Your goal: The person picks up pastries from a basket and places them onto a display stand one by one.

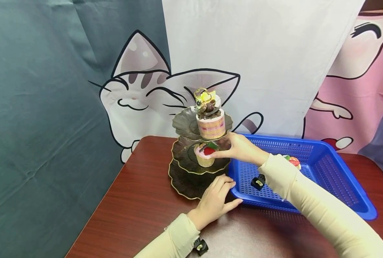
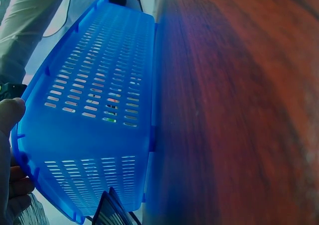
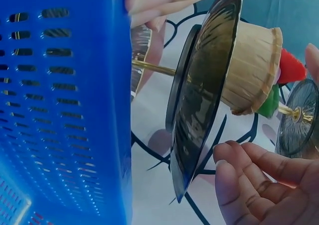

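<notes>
"Cupcake (image 1: 205,162), small, round, beige, red-and-green topped: where?"

"Upright on the middle tier of the dark, gold-edged three-tier stand (image 1: 185,157). Axis vertical."

"Nearer hand?"

"Right hand (image 1: 243,148), at the stand's right edge. Cupcake's just left of it."

"Grip?"

"Wide, fingers loosely bent, nothing held. Thumb contact: can't tell."

"Left hand (image 1: 215,199)?"

"Stand's near right side, gripping the corner of the blue perforated plastic basket (image 1: 333,175)."

Reddish-brown table (image 1: 123,200), smiling cartoon cat (image 1: 135,95) on backdrop (image 1: 259,43), pink figure (image 1: 365,93)
</notes>
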A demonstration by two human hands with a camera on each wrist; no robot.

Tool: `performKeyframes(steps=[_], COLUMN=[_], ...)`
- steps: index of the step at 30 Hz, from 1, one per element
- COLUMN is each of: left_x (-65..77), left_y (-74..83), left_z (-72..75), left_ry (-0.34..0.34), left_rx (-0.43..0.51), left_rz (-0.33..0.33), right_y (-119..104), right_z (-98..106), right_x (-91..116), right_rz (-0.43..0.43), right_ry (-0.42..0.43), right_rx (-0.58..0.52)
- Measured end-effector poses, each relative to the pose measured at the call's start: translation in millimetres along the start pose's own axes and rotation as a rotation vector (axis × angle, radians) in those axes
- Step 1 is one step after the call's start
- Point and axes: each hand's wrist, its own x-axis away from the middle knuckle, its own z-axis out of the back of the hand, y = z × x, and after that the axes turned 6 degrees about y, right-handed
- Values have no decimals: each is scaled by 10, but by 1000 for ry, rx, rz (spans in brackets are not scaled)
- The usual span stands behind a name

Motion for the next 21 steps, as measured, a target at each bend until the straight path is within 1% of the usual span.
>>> performKeyframes(steps=[7,17,21], left_x=[6,2,5], left_y=[-7,-7,-10], left_z=[-13,-13,-17], left_ry=[-3,-3,-9], left_rx=[0,11,5], left_rz=[-1,6,5], right_y=[77,133,171], right_z=[26,125,157], right_x=[33,61,79], right_rz=[-5,-14,-32], right_ry=[13,9,8], right_rx=[18,19,17])
